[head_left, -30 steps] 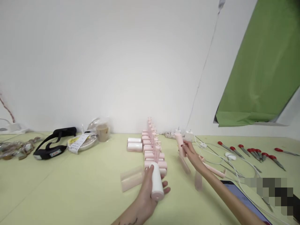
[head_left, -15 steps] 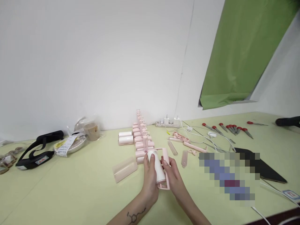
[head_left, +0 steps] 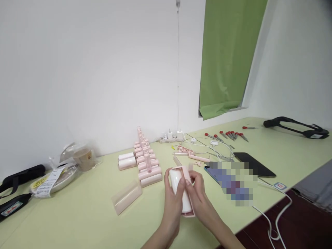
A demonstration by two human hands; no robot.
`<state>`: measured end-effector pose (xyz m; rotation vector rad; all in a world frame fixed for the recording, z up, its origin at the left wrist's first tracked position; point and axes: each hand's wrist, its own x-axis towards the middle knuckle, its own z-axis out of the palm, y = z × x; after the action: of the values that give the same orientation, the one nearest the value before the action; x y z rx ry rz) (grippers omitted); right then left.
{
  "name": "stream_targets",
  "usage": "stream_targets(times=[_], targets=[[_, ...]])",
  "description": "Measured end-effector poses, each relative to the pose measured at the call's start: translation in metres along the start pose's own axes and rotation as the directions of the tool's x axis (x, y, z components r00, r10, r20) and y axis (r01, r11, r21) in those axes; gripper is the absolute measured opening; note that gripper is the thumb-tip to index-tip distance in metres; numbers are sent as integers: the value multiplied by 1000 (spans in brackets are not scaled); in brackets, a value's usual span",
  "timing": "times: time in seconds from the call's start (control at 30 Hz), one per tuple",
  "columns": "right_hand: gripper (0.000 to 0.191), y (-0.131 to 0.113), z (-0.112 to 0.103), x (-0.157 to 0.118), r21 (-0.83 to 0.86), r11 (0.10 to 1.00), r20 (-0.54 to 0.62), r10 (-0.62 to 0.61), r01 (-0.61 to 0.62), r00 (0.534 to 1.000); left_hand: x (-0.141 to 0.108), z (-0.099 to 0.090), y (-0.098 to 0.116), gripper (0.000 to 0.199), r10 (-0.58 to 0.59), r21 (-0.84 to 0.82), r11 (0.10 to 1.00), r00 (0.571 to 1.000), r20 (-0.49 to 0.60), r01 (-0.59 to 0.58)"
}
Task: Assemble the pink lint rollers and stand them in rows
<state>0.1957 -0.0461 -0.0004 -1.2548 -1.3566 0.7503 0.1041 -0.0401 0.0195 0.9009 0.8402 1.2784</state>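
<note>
Both hands are together over the front of the table, around what looks like a lint roller. My left hand (head_left: 172, 199) is closed around its white roll (head_left: 186, 203), thumb on top. My right hand (head_left: 199, 192) grips the pink frame (head_left: 186, 173), thumb pressed near the left thumb. The roll lies along the frame, largely inside it; how its ends are seated is hidden. To the left lies a translucent pale pink cover (head_left: 127, 197). Behind it stands a row of pink rollers (head_left: 149, 172), with two white rolls (head_left: 127, 162) beside them.
At the right lie a blurred phone (head_left: 230, 185), a black tablet (head_left: 255, 164) and white cables. Behind are pink parts (head_left: 199, 158), a power strip (head_left: 171, 139) and several red-handled tools (head_left: 232, 135). Black straps, a wrapped dish (head_left: 62, 180) and a bagged cup (head_left: 84, 159) are at left.
The white roll, earlier beside the pink frame with a gap between them, now lies in against it. The hands have come closer together. The view has turned right.
</note>
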Motion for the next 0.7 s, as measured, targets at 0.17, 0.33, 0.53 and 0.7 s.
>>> stream_targets(times=[0.17, 0.33, 0.53, 0.7], targets=[[26, 8, 17, 13, 40, 998, 352, -61, 49, 934, -2, -54, 1, 85, -17, 179, 984, 999, -38, 24], [20, -3, 31, 53, 1, 961, 634, -213, 275, 743, -2, -105, 22, 73, 60, 576, 811, 994, 88, -99], [13, -7, 50, 63, -201, 711, 821, -254, 674, 512, -7, -126, 45, 62, -95, 834, 534, 970, 225, -142], [14, -4, 50, 55, -166, 649, 886, -233, 743, 401, -10, -130, 50, 60, -182, 875, 456, 945, 271, -163]])
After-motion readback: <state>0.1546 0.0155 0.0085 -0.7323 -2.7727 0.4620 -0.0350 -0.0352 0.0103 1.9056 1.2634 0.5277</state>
